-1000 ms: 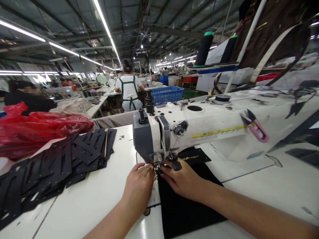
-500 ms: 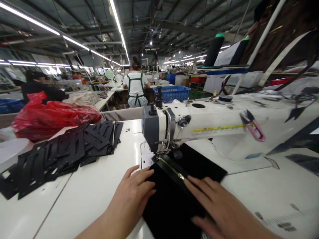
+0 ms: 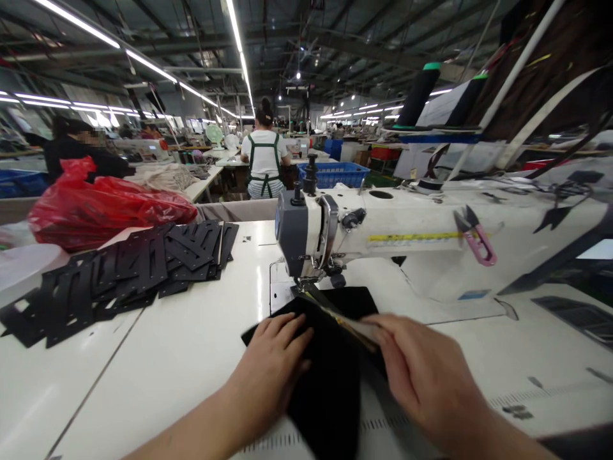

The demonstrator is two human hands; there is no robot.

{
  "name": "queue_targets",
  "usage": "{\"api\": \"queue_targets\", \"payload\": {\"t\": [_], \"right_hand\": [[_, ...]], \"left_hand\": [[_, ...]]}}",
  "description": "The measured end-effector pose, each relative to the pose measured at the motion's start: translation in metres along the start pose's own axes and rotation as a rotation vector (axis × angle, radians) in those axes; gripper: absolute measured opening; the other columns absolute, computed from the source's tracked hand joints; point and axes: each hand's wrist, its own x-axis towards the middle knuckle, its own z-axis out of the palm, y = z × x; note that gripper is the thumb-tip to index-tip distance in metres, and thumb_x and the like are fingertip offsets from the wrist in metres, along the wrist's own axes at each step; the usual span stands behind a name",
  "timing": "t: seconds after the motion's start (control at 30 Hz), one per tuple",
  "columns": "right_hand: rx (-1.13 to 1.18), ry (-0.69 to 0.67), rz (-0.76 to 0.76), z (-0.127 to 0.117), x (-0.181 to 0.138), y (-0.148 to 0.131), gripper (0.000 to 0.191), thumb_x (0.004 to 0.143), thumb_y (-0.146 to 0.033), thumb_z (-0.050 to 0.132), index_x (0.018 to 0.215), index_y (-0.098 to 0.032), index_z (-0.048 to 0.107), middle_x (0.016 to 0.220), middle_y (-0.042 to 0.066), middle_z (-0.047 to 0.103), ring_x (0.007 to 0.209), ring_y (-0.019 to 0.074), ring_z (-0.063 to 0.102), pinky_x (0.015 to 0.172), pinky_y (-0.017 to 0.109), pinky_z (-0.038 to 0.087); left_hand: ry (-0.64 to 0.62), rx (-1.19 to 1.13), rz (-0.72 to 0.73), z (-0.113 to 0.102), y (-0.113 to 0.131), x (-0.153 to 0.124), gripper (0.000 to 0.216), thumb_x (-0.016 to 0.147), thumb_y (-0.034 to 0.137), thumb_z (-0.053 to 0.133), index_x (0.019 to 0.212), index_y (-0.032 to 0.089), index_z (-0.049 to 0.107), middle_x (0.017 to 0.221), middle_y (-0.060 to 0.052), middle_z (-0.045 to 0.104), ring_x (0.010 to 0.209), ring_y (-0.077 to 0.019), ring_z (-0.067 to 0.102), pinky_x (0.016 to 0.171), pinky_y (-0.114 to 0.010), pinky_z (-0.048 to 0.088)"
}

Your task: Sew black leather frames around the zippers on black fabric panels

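A piece of black fabric (image 3: 330, 377) lies under the head of a white sewing machine (image 3: 407, 220). Along it runs a zipper (image 3: 338, 316) with gold-coloured teeth, its far end beneath the presser foot area (image 3: 306, 285). My left hand (image 3: 271, 367) rests on the fabric's left part, fingers stretched out and palm down. On the other side, my right hand (image 3: 426, 367) is closed, pinching the near end of the zipper, which is slightly blurred. Its thumb tip is partly hidden.
Black slotted pieces (image 3: 138, 262) lie heaped on the table at left, before a red plastic bag (image 3: 105, 207). Pink-handled thread snips (image 3: 476, 236) sit against the machine arm. Thread cones (image 3: 419, 96) stand above right. A person (image 3: 265, 156) works ahead, near a blue basket (image 3: 335, 174).
My right hand has gone from lying on the fabric to pinching the zipper's near end. The fabric has turned and bunched, its left corner now under my left hand. The view has shifted slightly.
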Motion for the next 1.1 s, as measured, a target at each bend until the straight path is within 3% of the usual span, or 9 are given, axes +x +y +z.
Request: {"api": "queue_targets", "payload": {"t": [0.1,0.17,0.23,0.3,0.43,0.7,0.83,0.97,1.1], "right_hand": [[-0.173,0.076,-0.05,0.004,0.041,0.008,0.022,0.093,-0.017,0.034,0.077,-0.016,0.051,0.051,-0.001,0.051,0.042,0.0129,0.049,0.044,0.025,0.036],[-0.198,0.076,-0.114,0.006,0.053,0.013,0.023,0.093,-0.017,0.034,0.077,-0.016,0.05,0.049,-0.002,0.05,0.04,0.0124,0.047,0.044,0.025,0.033],[-0.143,0.045,-0.176,0.006,0.052,0.016,0.019,0.094,-0.017,0.035,0.08,-0.016,0.049,0.051,-0.002,0.051,0.041,0.0119,0.047,0.046,0.025,0.034],[-0.047,0.007,-0.225,0.004,0.046,0.017,0.017,0.094,-0.015,0.035,0.082,-0.016,0.048,0.053,-0.001,0.053,0.044,0.0115,0.047,0.048,0.024,0.035],[0.074,-0.035,-0.256,0.0,0.034,0.014,0.014,0.094,-0.013,0.034,0.089,-0.014,0.048,0.059,0.0,0.056,0.048,0.0111,0.047,0.05,0.025,0.036],[0.108,-0.046,-0.257,0.003,0.029,0.009,0.015,0.092,-0.011,0.036,0.089,-0.012,0.05,0.059,0.0,0.054,0.05,0.012,0.046,0.051,0.027,0.035],[0.115,-0.024,-0.252,0.002,0.03,0.008,0.019,0.093,-0.011,0.034,0.086,-0.011,0.052,0.057,-0.001,0.053,0.05,0.0115,0.048,0.052,0.027,0.036],[0.103,-0.04,-0.269,0.003,0.036,0.01,0.02,0.092,-0.011,0.036,0.084,-0.011,0.054,0.057,0.0,0.052,0.051,0.0124,0.049,0.052,0.028,0.035],[0.018,0.008,-0.262,-0.003,0.037,0.003,0.02,0.09,-0.011,0.038,0.082,-0.011,0.057,0.057,0.001,0.054,0.05,0.0141,0.05,0.052,0.031,0.038]], "left_hand": [[0.021,-0.322,0.021,0.002,0.028,0.012,0.04,0.08,0.014,0.058,0.119,0.02,0.05,0.117,-0.005,0.058,0.107,-0.0202,0.054,0.092,-0.033,0.047],[0.139,-0.499,-0.067,0.003,0.032,0.019,0.032,0.081,0.009,0.055,0.111,0.02,0.052,0.104,-0.003,0.063,0.093,-0.0143,0.06,0.082,-0.023,0.051],[0.332,-0.511,-0.189,0.004,0.022,0.025,0.023,0.08,0.008,0.053,0.101,0.019,0.053,0.095,-0.003,0.063,0.086,-0.0145,0.06,0.077,-0.024,0.053],[0.447,-0.372,-0.179,0.005,0.004,0.028,0.02,0.08,0.009,0.053,0.098,0.018,0.052,0.096,-0.005,0.062,0.09,-0.0169,0.059,0.079,-0.03,0.052],[0.358,-0.109,0.04,0.008,-0.029,0.038,0.015,0.084,0.013,0.051,0.097,0.018,0.055,0.094,-0.004,0.063,0.088,-0.0168,0.059,0.079,-0.031,0.049],[0.18,0.174,0.128,0.008,-0.044,0.053,0.018,0.082,0.009,0.044,0.07,0.016,0.055,0.066,-0.005,0.06,0.061,-0.0199,0.058,0.059,-0.033,0.046],[0.206,0.207,0.095,0.005,-0.037,0.046,0.02,0.084,0.009,0.04,0.073,0.015,0.055,0.064,-0.007,0.059,0.06,-0.0214,0.056,0.056,-0.035,0.044],[0.264,0.139,0.131,0.004,-0.03,0.041,0.02,0.087,0.015,0.037,0.086,0.014,0.057,0.081,-0.009,0.063,0.074,-0.021,0.06,0.065,-0.035,0.046],[0.298,0.075,0.139,0.005,-0.027,0.044,0.022,0.086,0.016,0.036,0.077,0.015,0.056,0.067,-0.006,0.062,0.06,-0.0178,0.057,0.059,-0.031,0.047]]}}
